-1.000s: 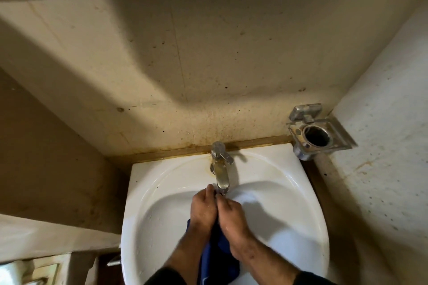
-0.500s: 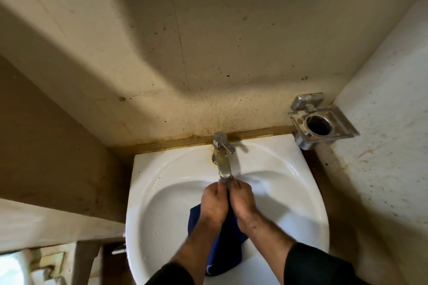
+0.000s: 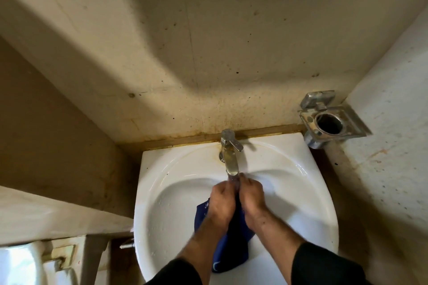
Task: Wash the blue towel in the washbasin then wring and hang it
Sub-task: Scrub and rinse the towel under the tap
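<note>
The blue towel [image 3: 234,247] hangs down inside the white washbasin [image 3: 166,183], bunched between both hands. My left hand [image 3: 221,203] and my right hand [image 3: 251,199] press together on its upper part, knuckles up, directly below the spout of the metal tap [image 3: 229,152]. A thin stream of water runs from the spout onto the cloth between my fingers. The towel's lower end shows a small white mark and reaches toward the basin's near rim. My hands hide most of its top.
A metal wall-mounted holder [image 3: 328,122] with a round hole sits at the basin's back right. Stained walls close in behind and on both sides. A ledge [image 3: 46,215] and a metal valve [image 3: 127,244] are at lower left.
The view has tilted so the basin sits higher and more of my forearms and the towel show. My hands stay gripped on the towel under the tap, working it slightly.
</note>
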